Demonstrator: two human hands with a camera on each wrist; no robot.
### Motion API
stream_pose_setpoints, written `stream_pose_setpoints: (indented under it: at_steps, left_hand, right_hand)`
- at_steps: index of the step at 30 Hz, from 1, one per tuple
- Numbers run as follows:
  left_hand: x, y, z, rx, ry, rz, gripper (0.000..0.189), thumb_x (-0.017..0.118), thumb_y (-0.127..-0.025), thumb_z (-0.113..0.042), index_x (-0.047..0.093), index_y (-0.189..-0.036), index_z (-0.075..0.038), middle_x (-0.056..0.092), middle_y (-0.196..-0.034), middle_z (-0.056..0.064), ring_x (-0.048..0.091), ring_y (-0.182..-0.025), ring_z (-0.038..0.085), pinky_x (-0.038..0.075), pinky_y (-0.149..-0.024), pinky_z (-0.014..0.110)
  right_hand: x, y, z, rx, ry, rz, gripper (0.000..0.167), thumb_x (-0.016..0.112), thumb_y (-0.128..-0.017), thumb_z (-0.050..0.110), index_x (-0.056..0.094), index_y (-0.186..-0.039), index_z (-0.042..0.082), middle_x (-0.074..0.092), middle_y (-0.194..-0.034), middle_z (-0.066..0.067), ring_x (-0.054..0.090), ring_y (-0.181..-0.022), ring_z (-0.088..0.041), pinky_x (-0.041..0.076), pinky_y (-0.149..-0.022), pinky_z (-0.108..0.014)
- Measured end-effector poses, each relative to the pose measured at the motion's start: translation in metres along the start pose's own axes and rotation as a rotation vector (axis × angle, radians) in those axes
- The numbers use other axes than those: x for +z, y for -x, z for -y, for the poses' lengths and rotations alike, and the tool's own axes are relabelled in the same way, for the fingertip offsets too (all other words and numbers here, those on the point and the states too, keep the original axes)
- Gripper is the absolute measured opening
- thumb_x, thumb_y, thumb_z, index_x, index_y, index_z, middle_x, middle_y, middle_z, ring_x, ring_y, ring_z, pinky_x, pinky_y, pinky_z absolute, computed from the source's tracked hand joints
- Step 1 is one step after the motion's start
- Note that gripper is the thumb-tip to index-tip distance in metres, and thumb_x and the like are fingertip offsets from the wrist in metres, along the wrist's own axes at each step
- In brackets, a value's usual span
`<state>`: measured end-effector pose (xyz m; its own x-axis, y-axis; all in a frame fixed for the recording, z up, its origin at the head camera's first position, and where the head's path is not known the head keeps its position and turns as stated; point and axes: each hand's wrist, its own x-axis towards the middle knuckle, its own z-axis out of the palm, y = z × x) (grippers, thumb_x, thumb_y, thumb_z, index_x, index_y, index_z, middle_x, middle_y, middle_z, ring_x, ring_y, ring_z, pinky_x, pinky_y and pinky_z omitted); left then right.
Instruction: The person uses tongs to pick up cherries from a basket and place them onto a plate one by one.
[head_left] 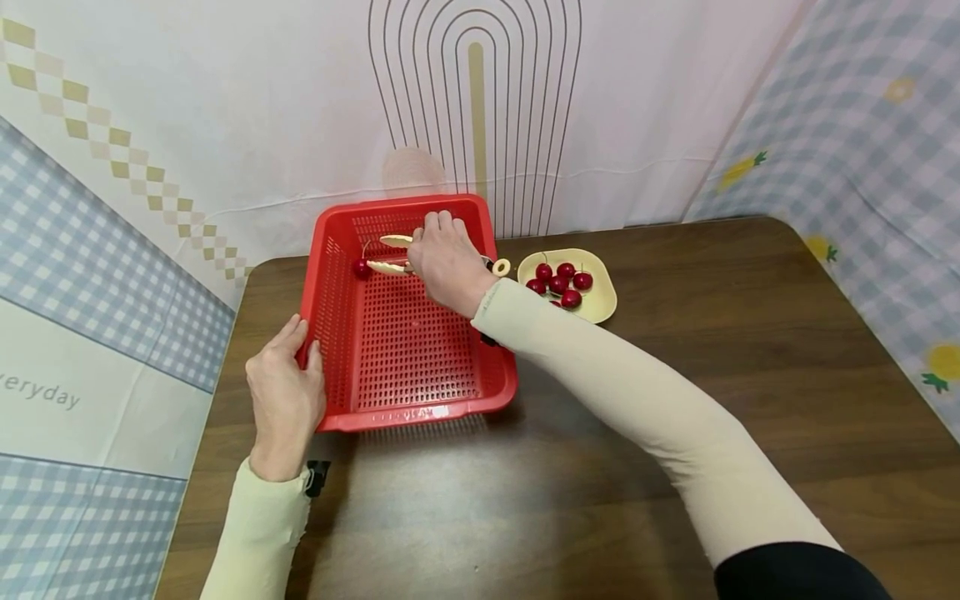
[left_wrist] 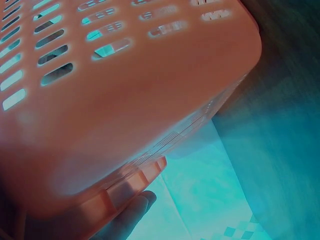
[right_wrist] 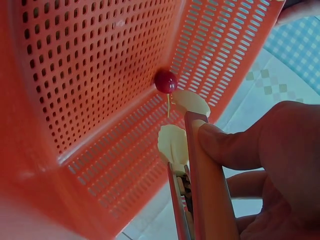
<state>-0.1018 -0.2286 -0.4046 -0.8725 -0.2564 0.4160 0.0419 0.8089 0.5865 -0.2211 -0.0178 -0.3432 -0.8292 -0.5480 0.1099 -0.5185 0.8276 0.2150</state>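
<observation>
A single red cherry (head_left: 362, 268) with a thin stem lies in the far left corner of the red plastic basket (head_left: 408, 415). My right hand (head_left: 448, 262) reaches over the basket and grips a pair of tongs (right_wrist: 212, 175) with cream scalloped tips. The tongs' tips are spread apart; in the right wrist view one is right by the cherry and the other near its stem. With my left hand (head_left: 285, 392) I hold the basket's left rim, thumb on the rim and fingers on its outer side. The left wrist view shows the basket's perforated underside, tilted, and a fingertip at the rim.
Right of the basket, a cream dish (head_left: 602, 308) holds several cherries (head_left: 558, 284), partly overlapped by my right sleeve. Both stand on a dark wooden table (head_left: 675, 350). A patterned cloth wall (head_left: 285, 100) rises directly behind the basket.
</observation>
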Motion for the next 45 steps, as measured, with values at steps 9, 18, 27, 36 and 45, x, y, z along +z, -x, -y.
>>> stream_pose_setpoints:
  at_steps: [9,18,27,36,45]
  left_hand:
    - [0.000,0.000,0.001,0.006,0.004,-0.004,0.034,0.067,-0.093,0.002,0.068,-0.127,0.006,0.066,-0.136,0.019,0.065,-0.122,0.040,0.054,-0.100,0.055]
    - [0.000,0.000,0.000,0.002,0.002,0.005,0.035,0.067,-0.094,0.001,0.067,-0.129,0.006,0.065,-0.137,0.019,0.065,-0.123,0.040,0.054,-0.099,0.055]
    - [0.000,0.001,0.001,-0.004,0.005,0.006,0.035,0.067,-0.094,0.002,0.067,-0.128,0.006,0.065,-0.137,0.020,0.064,-0.123,0.040,0.054,-0.100,0.055]
    - [0.001,0.000,0.000,0.004,0.010,0.002,0.035,0.067,-0.094,0.002,0.067,-0.128,0.006,0.065,-0.137,0.020,0.064,-0.124,0.040,0.054,-0.100,0.055]
    - [0.001,0.000,0.000,-0.001,0.002,0.004,0.035,0.067,-0.094,0.001,0.067,-0.128,0.007,0.065,-0.137,0.020,0.064,-0.124,0.040,0.053,-0.102,0.054]
  right_hand:
    - [0.004,-0.008,0.008,0.003,-0.028,-0.010,0.024,0.042,-0.100,0.006,0.066,-0.098,0.006,0.059,-0.098,-0.011,0.050,-0.089,-0.025,0.046,-0.078,-0.033]
    - [0.009,-0.015,0.016,-0.027,-0.015,0.016,0.033,0.035,-0.104,0.007,0.065,-0.092,0.010,0.060,-0.099,-0.010,0.049,-0.089,-0.024,0.039,-0.075,-0.031]
    - [0.014,-0.022,0.022,-0.048,-0.008,0.036,0.032,0.039,-0.103,0.006,0.067,-0.088,0.011,0.060,-0.097,-0.008,0.047,-0.088,-0.023,0.035,-0.075,-0.030]
    - [0.021,-0.029,0.024,-0.045,-0.025,0.037,0.033,0.040,-0.105,0.007,0.070,-0.091,0.009,0.061,-0.100,-0.010,0.051,-0.092,-0.024,0.041,-0.077,-0.031]
    - [0.025,-0.035,0.028,-0.027,-0.040,0.050,0.030,0.043,-0.104,0.009,0.070,-0.093,0.010,0.062,-0.102,-0.009,0.054,-0.095,-0.025,0.045,-0.080,-0.032]
